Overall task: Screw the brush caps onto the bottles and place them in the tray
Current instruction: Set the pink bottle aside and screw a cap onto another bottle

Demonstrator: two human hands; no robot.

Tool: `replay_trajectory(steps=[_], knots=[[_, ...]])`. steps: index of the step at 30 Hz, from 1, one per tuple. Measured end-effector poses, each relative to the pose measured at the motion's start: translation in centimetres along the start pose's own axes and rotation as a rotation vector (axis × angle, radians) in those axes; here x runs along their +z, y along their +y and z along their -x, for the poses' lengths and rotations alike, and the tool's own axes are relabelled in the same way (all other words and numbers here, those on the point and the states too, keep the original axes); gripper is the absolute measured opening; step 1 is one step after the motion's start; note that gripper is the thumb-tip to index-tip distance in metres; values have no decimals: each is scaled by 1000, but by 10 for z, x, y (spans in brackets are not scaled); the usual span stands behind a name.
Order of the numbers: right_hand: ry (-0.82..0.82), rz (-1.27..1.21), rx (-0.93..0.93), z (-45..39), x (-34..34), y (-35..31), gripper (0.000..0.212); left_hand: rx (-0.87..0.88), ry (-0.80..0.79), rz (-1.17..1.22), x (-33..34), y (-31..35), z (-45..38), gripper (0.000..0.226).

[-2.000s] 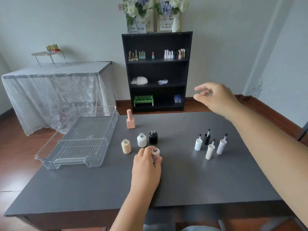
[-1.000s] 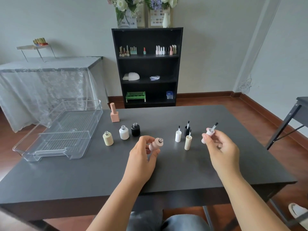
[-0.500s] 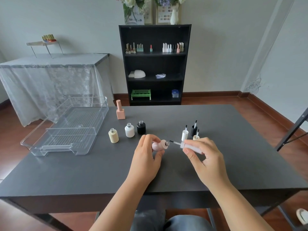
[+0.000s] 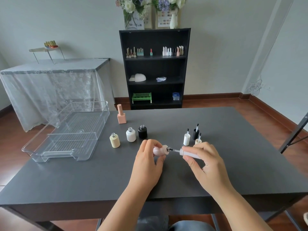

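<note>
My left hand [image 4: 148,164] holds a pale pink bottle [image 4: 160,150] tipped sideways, its neck pointing right. My right hand [image 4: 206,165] grips a pale pink brush cap [image 4: 187,152] level with it, and the brush tip is at the bottle's mouth. On the dark table stand an open cream bottle [image 4: 114,140], a white bottle [image 4: 131,134] and a black bottle [image 4: 142,131]. A capped peach bottle [image 4: 121,116] stands farther back. White [image 4: 186,138], black [image 4: 195,133] and cream [image 4: 198,140] brush caps stand upside down behind my right hand. The clear tray [image 4: 50,155] holds nothing.
The tray sits at the table's left, overhanging the far-left corner. A black bookshelf [image 4: 155,69] with small bottles stands behind the table, and a lace-covered side table [image 4: 53,84] is at the back left. A dark metal frame [image 4: 295,134] leans in at the right edge.
My right hand picked a pink brush cap from the group on the right and brought it to the bottle. My left hand lifted the bottle and tipped it sideways; the brush now meets the mouth.
</note>
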State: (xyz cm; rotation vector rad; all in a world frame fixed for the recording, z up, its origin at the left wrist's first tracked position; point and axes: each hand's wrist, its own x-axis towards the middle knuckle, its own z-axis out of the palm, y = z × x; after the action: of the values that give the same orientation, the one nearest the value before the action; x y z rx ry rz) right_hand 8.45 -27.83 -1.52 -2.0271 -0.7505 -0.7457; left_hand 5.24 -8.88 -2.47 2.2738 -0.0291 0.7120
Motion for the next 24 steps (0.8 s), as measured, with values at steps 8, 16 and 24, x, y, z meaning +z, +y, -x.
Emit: replay_trajectory(steps=[8,16,24], knots=[[-52,15,-53,0,1,0,38,29,-40,-17,-1,2,0,31],[-48,-5,-29,0,-1,1,34,150,-125,40,-6,8,3,34],[-92,-203,101,0,-4,6,28,86,-192,145,-9,5,2,43]])
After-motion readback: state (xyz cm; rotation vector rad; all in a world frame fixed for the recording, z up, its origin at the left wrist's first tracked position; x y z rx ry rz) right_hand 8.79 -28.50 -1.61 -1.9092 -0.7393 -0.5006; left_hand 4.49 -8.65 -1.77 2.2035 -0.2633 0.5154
